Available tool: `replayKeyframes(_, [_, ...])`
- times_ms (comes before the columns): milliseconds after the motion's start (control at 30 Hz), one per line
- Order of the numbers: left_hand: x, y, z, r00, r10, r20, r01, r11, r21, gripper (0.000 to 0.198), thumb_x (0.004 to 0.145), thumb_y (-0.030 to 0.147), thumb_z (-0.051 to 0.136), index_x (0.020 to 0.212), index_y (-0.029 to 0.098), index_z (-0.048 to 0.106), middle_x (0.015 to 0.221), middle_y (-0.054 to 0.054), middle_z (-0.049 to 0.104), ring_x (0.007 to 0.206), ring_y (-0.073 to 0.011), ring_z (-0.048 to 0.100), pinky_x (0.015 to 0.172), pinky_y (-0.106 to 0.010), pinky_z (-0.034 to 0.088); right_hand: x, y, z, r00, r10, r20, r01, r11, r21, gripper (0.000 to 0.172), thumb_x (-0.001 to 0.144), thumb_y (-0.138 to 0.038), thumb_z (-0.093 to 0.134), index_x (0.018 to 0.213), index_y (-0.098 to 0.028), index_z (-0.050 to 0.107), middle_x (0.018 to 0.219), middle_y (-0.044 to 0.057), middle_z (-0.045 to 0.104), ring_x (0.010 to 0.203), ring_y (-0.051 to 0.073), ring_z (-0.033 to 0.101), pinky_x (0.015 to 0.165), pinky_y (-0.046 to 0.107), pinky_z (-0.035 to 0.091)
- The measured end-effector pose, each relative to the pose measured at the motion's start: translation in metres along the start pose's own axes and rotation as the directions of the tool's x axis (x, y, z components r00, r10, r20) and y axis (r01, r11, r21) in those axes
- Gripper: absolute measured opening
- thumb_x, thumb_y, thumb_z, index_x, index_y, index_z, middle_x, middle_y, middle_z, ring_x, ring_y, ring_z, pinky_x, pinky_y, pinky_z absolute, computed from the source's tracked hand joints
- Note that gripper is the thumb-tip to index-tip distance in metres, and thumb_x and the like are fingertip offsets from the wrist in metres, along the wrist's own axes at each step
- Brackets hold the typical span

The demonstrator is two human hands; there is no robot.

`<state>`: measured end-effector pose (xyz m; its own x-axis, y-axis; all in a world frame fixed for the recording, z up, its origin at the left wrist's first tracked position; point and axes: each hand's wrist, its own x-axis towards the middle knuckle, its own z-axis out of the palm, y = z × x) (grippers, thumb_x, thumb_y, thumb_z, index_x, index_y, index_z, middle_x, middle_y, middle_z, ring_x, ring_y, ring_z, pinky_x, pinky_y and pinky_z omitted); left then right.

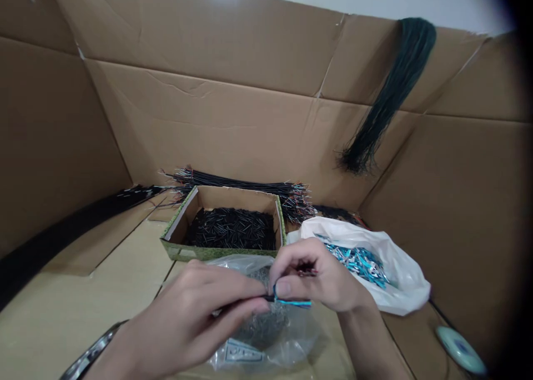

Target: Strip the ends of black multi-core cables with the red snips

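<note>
Both my hands meet over a clear plastic bag. My left hand is closed in a pinch on a thin black cable, most of which its fingers hide. Pressed up against it, my right hand pinches the cable's end, where a thin blue strip sticks out to the right with a darker strand along it. Whether the strip is joined to the cable I cannot tell. Something small and reddish shows inside the curled right fingers. The clear bag below holds a mass of fine greyish bits and carries a handwritten label.
A green-edged box holds many short black tubes. Behind it lie bundled black cables. On the right sits a white bag of blue and silver pieces. Dark green threads hang over the cardboard wall. A pale green oval object lies lower right.
</note>
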<state>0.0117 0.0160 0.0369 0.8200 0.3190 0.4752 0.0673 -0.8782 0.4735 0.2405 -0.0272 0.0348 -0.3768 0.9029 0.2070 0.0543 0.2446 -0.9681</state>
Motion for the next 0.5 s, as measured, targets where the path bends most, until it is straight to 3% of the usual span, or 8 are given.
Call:
replayKeyframes(233, [-0.002, -0.001, -0.001, 0.989, -0.021, -0.145, 0.029, 0.998, 0.052, 0.014, 0.099, 0.017, 0.059, 0.108, 0.026, 0.066, 0.082, 0.004, 0.076, 0.063, -0.0120, 0.069, 0.061, -0.022, 0.049, 0.000, -0.006, 0.006, 0.981, -0.015, -0.192, 0.008, 0.999, -0.038, 0.019, 0.080, -0.037, 0.081, 0.076, -0.020, 0.074, 0.059, -0.005, 0.055, 0.052, 0.009, 0.041, 0.048, 0.022, 0.031])
replayKeyframes(400, [-0.012, 0.003, 0.001, 0.989, 0.071, -0.129, -0.062, 0.995, 0.078, 0.016, 0.101, 0.023, 0.058, 0.113, 0.031, 0.064, 0.083, 0.005, 0.078, 0.065, -0.0143, 0.072, 0.062, -0.024, 0.053, -0.013, -0.014, 0.018, 0.989, 0.028, -0.145, -0.027, 1.000, 0.013, 0.022, 0.082, -0.040, 0.078, 0.076, -0.019, 0.073, 0.057, -0.006, 0.051, 0.050, 0.009, 0.037, 0.047, 0.022, 0.028])
replayKeyframes(500, [-0.023, 0.006, 0.001, 0.982, 0.023, -0.188, -0.002, 0.994, 0.107, 0.012, 0.099, 0.031, 0.063, 0.110, 0.034, 0.066, 0.084, 0.005, 0.078, 0.075, -0.0172, 0.074, 0.075, -0.027, 0.058, -0.019, -0.006, 0.021, 0.976, 0.106, -0.190, -0.124, 0.989, -0.086, 0.020, 0.083, -0.039, 0.076, 0.080, -0.019, 0.073, 0.059, -0.006, 0.053, 0.052, 0.010, 0.041, 0.048, 0.021, 0.032])
